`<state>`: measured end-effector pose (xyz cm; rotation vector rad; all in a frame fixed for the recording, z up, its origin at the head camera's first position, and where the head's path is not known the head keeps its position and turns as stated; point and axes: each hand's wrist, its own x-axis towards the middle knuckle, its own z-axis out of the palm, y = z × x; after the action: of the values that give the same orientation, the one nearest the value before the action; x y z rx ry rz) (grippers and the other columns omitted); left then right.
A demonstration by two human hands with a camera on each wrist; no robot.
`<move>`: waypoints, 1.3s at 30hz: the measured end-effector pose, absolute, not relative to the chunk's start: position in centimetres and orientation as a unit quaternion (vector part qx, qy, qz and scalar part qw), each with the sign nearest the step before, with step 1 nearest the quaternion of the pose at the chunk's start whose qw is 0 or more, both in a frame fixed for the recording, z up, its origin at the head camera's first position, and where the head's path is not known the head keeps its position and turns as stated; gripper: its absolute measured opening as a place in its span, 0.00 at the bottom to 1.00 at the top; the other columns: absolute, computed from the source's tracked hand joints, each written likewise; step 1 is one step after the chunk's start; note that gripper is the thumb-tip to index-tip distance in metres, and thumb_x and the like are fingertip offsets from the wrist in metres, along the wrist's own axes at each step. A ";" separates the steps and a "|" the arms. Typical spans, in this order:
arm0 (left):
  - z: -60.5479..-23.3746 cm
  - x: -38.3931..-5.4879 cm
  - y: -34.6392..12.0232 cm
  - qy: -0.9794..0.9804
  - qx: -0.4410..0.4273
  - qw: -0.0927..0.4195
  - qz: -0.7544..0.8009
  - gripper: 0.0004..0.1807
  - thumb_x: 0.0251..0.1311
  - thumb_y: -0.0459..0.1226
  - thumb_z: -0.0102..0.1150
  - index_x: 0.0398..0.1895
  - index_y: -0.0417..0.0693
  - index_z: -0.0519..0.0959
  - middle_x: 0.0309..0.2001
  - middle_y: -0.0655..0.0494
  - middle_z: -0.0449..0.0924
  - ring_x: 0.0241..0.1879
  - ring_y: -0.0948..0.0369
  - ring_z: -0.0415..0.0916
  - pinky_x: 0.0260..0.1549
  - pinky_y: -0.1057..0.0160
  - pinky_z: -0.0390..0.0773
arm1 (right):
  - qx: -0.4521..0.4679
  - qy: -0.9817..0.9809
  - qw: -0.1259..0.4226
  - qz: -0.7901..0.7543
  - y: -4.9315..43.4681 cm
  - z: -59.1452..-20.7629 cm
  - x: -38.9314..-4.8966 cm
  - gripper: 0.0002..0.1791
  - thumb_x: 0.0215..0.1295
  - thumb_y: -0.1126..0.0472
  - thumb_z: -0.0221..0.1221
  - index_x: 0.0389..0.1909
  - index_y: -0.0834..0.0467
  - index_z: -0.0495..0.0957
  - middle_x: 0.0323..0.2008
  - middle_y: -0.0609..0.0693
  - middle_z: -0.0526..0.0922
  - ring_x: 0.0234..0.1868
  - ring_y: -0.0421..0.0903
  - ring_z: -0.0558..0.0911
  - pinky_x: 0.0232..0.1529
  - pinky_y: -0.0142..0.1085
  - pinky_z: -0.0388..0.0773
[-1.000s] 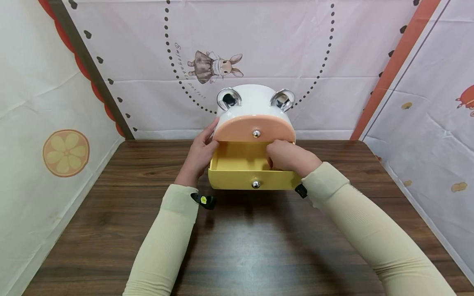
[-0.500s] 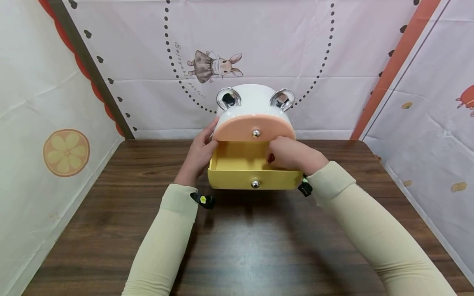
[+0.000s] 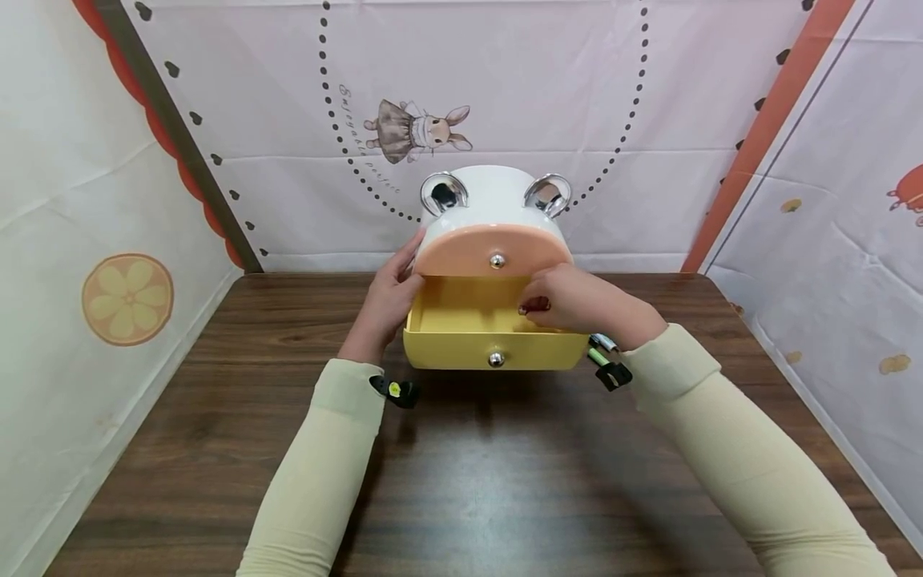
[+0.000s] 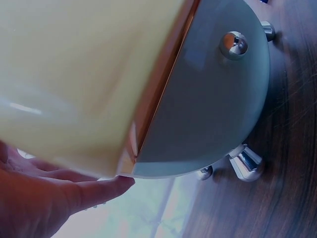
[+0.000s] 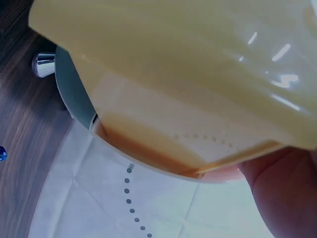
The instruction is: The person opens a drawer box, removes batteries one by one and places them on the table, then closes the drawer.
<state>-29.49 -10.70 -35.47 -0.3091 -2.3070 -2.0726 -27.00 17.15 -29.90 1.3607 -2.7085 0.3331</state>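
Note:
A small animal-shaped drawer cabinet with a white shell and silver ears stands at the table's back. Its yellow drawer is pulled out beneath the closed orange drawer. Along the cabinet's left side my left hand rests with fairly straight fingers, its thumb near the drawer's edge. My right hand reaches over the yellow drawer's right wall. Between its thumb and curled fingers is a small dark red thing, mostly covered, so its kind is unclear. In the right wrist view the drawer hides the fingertips.
A grey-green lower drawer front with a silver knob shows in the left wrist view, above silver feet. A small blue thing lies at the right wrist view's edge. Printed cloth hangs around the wooden table.
My right hand has drawn slightly back to the right over the drawer, and the dark red thing in its fingers now shows. The left hand and the cabinet have barely moved.

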 end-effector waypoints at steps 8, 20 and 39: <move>-35.1 -29.2 -10.7 -0.748 -0.098 0.020 -0.656 0.35 0.67 0.31 0.46 0.71 0.77 0.60 0.75 0.69 0.53 0.72 0.62 0.57 0.66 0.50 0.65 | 0.437 -0.891 0.050 0.111 17.9 -29.2 -26.1 0.02 0.60 0.63 0.63 0.30 0.55 0.84 0.27 0.45 0.77 0.30 0.39 0.72 0.34 0.34 0.72; -33.2 -27.6 -10.4 -0.753 -0.093 0.006 -0.651 0.35 0.67 0.30 0.45 0.75 0.65 0.57 0.77 0.62 0.50 0.73 0.58 0.56 0.66 0.50 0.65 | 0.433 -0.886 0.089 0.142 19.4 -29.2 -25.6 0.04 0.58 0.63 0.66 0.34 0.53 0.86 0.32 0.44 0.82 0.31 0.39 0.78 0.33 0.34 0.76; -34.9 -29.0 -10.7 -0.752 -0.082 0.007 -0.654 0.34 0.68 0.33 0.46 0.71 0.77 0.59 0.76 0.69 0.51 0.73 0.61 0.56 0.66 0.50 0.65 | 0.411 -0.895 0.082 0.156 20.5 -28.5 -24.6 0.05 0.60 0.61 0.66 0.37 0.53 0.87 0.33 0.44 0.83 0.32 0.38 0.78 0.34 0.35 0.77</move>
<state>-29.05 -10.72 -34.92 -0.2562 -2.3529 -2.0456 -24.65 20.51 -28.50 1.2264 -2.6727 0.4662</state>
